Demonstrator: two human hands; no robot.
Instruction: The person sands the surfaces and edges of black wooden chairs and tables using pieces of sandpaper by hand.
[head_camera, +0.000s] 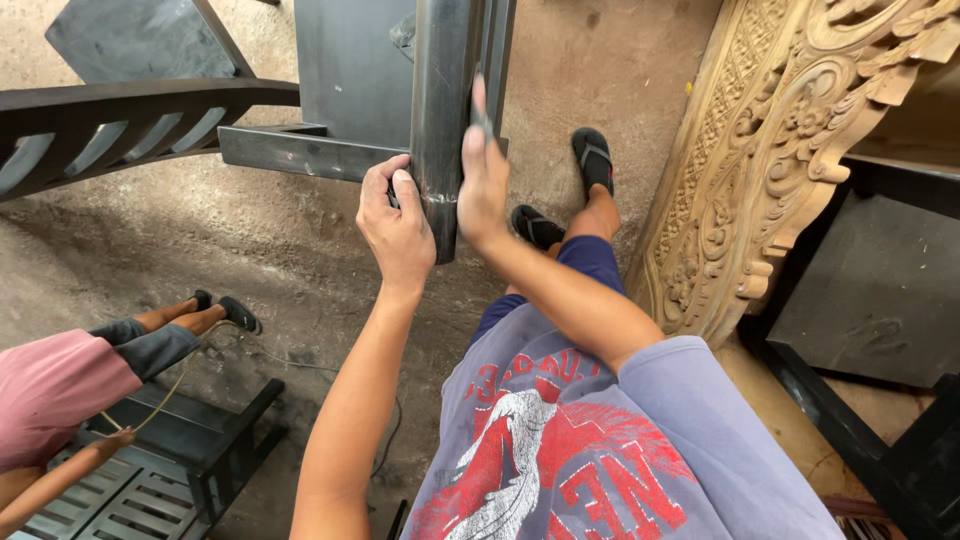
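We see both hands on a dark upright post (442, 120) of a black-painted wooden furniture frame (300, 150) at the far centre. The left hand (397, 228) curls closed around the post's near-left edge; the right hand (484, 180) lies flat and open against its right side, fingers pointing far. To the right leans a carved pale wooden panel (770, 150) — near left, another person (60, 390) sits by a black slatted piece (150, 480).
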